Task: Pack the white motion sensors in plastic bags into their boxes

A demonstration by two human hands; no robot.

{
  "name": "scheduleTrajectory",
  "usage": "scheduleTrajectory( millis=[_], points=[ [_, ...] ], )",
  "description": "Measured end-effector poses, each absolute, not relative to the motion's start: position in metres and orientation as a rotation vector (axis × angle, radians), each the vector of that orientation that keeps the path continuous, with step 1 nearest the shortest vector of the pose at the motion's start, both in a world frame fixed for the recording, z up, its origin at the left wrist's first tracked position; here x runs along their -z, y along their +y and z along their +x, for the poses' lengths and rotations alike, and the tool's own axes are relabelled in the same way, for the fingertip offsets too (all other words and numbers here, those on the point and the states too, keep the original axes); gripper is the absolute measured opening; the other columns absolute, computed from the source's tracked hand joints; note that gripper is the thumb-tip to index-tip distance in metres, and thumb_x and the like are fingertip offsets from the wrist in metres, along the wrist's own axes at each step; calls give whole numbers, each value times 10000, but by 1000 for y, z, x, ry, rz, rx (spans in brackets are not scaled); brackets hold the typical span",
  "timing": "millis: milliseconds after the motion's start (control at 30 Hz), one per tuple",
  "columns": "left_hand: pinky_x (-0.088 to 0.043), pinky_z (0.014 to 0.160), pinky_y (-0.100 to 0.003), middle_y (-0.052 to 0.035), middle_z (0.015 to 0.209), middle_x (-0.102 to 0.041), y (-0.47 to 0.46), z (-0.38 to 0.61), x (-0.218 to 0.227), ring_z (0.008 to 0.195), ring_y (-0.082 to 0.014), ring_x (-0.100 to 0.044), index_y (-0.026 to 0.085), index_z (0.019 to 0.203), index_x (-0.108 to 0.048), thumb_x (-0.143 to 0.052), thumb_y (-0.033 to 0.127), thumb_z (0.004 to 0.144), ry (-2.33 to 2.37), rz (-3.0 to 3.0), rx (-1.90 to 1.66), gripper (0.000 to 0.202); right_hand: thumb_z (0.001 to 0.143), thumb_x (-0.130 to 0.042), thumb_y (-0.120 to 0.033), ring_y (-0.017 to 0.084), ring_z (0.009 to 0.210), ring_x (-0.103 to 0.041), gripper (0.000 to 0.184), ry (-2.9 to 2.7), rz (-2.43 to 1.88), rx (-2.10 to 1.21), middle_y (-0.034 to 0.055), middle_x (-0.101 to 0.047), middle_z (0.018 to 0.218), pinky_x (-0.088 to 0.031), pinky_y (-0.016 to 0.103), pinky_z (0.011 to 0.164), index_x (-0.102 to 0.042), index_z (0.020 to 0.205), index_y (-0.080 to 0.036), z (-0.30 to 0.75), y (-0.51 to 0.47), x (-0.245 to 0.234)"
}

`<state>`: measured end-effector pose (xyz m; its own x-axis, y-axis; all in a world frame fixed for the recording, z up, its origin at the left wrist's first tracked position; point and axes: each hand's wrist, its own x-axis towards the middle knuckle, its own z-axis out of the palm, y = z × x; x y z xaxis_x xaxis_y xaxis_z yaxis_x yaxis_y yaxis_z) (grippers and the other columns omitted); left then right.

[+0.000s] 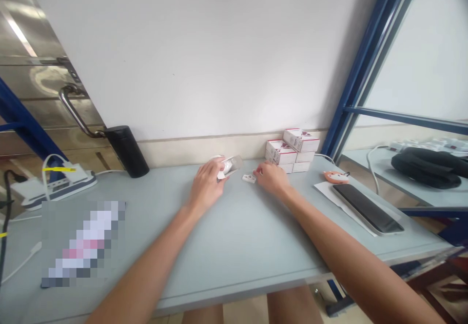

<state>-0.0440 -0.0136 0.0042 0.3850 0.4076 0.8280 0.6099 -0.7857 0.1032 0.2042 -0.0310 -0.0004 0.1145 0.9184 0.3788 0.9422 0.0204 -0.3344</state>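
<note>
Near the tabletop [237,236] rear edge, left hand [206,187] grip clasps one pack [231,164]; right hand [272,177] meets a part [249,178], grip state indeterminable; adjacent boxes [292,151] stand closed.

nothing here can be read: the red-and-white boxes [292,149] stacked by the wall carry print too small to make out, and the item on the surface [234,246] at left is blurred.

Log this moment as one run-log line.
left hand: holds white packet | right hand: beside small white part on table | boxes: stacked behind right hand
</note>
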Motion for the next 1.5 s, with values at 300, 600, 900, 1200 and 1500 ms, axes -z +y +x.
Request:
scheduleTrajectory(
  millis=[300, 600, 900, 1200, 1500],
  points=[
    [-541, 1029, -439, -94, 1408, -682, -14, -44, -5, 1303, -270, -654, 258, 1078, -531, -687, 98, 900, -878, -2476, 1316, 286, 998, -531, -222, 231, 817, -679, 268, -1747, -1659, 133, 123, -706, 1153, -479, 352, 730, -724, 1184, -225, 197, -42, -11],
    [-519, 1081, -462, -101, 1392, -690, -16, -39, -1, 1367, -270, -619, 242, 1169, -582, -601, 4, 879, -772, -2505, 1231, 375, 1030, -601, -283, 235, 915, -645, 210, -1851, -1379, 382, 72, -657, 1022, -481, 369, 814, -760, 1166, -275, 167, -51, -13],
    [-561, 1061, -425, -77, 1353, -727, -22, -36, -3, 1300, -249, -674, 276, 1391, -550, -679, 117, 925, -576, -2483, 1313, 509, 983, -714, -359, 224, 937, -623, 111, -1721, -1310, 256, 53, -626, 981, -491, 354, 812, -806, 992, -297, 171, -40, -1],
    [-531, 1138, -460, -85, 1430, -670, -18, -42, -11, 1338, -259, -639, 281, 1431, -544, -653, 208, 968, -732, -2655, 1199, 482, 967, -696, -304, 198, 886, -607, 69, -1759, -1213, 328, 42, -624, 987, -436, 362, 832, -755, 952, -271, 174, -44, -9],
    [-526, 1145, -422, -72, 1497, -622, -19, -45, -13, 1368, -247, -611, 296, 1531, -452, -605, 197, 986, -861, -2599, 1167, 575, 980, -561, -220, 225, 983, -668, 82, -1673, -1005, 397, 65, -726, 1085, -461, 374, 858, -635, 965, -251, 173, -48, -14]
  ],
)
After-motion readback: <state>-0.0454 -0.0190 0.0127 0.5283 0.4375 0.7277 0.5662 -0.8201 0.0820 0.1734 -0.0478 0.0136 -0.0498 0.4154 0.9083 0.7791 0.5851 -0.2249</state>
